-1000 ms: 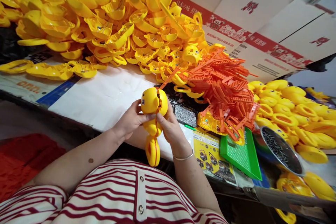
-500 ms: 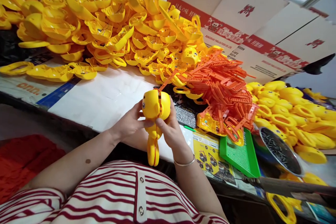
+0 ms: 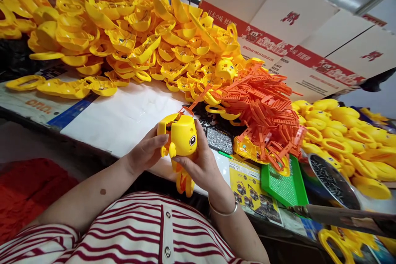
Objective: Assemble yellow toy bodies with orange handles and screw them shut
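Observation:
Both of my hands hold a yellow duck-shaped toy (image 3: 182,136) over the near edge of the white table sheet (image 3: 123,115). My left hand (image 3: 147,150) grips its left half from behind. My right hand (image 3: 198,161) wraps its right side, thumb under the head. The toy's eye faces right. Its two shell halves stand slightly apart, and the looped handle (image 3: 185,181) hangs down toward my striped shirt.
A big heap of yellow shell halves (image 3: 130,29) fills the table's far side. Orange plastic parts (image 3: 262,103) are piled at the right, by a green tray (image 3: 283,181), a dish of dark screws (image 3: 332,179), assembled yellow toys (image 3: 343,132) and white cartons (image 3: 293,37).
I have turned the toy so that its eye now faces right, and lowered it a little. The two halves have parted slightly at the top.

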The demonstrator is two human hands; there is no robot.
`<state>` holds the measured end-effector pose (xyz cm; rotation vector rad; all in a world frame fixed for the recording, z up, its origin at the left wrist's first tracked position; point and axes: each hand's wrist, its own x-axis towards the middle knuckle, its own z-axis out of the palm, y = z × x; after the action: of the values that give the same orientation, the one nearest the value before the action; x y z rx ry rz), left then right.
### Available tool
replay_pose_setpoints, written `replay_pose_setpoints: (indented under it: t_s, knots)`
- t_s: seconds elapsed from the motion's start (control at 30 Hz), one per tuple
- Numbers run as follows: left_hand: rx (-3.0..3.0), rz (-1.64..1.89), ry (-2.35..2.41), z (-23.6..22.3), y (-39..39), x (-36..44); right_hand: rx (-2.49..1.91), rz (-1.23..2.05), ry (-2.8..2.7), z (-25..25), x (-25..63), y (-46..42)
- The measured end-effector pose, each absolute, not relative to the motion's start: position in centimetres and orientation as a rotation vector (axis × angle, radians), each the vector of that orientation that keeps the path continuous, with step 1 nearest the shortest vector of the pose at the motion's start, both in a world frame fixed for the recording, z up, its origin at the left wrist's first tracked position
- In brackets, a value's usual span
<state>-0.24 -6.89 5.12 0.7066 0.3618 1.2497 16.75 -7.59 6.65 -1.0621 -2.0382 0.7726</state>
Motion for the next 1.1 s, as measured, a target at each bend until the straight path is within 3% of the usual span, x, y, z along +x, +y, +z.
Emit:
replay_pose_setpoints:
  t_s: [0.2, 0.4, 0.63, 1.1]
  knots:
    - [0.63, 1.251, 0.304, 5.0, -6.9, 0.0, -1.115, 0.854, -2.017, 6.7, 16.9, -7.6]
    - [0.556, 1.263, 0.372, 3.6, -6.5, -0.5, -1.178, 0.431, -2.106, 5.9, 15.5, -7.8]
    - [0.492, 1.394, 0.536, 1.3, -6.5, -1.7, -1.139, 0.192, -2.052, 6.0, 14.3, -8.5]
    - [0.553, 1.401, 0.682, 0.9, -6.8, -2.0, -1.151, 0.128, -2.074, 5.6, 13.5, -8.8]
